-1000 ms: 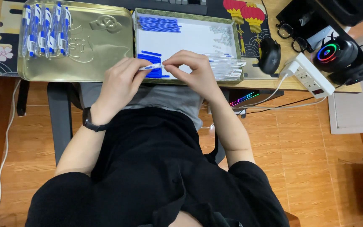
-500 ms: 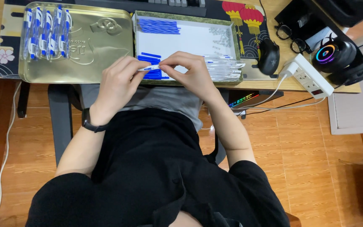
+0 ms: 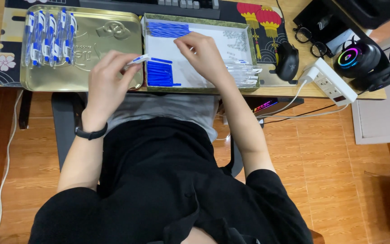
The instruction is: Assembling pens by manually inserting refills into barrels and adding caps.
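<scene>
My left hand [image 3: 107, 79] holds a small white and blue pen [image 3: 137, 59] by its end, over the right edge of the gold tin lid [image 3: 100, 36]. Several finished blue and white pens [image 3: 50, 38] lie in a row at the lid's left side. My right hand [image 3: 201, 54] reaches into the white tray [image 3: 159, 45], fingers pinched near its middle; I cannot tell whether it holds a part. In the tray lie blue pen parts [image 3: 161, 74], more blue parts [image 3: 168, 29] at the top, small springs [image 3: 235, 40] and clear barrels [image 3: 244, 72].
A black mouse [image 3: 287, 61], glasses [image 3: 310, 34], a white power strip [image 3: 335, 81] and a lit headset [image 3: 362, 61] sit at the desk's right. A keyboard [image 3: 168, 5] lies behind the tray. Below is a wood floor with cables.
My hands were together at the tray's front edge on one pen. They have parted: the left carried the pen left toward the lid, the right went up into the tray.
</scene>
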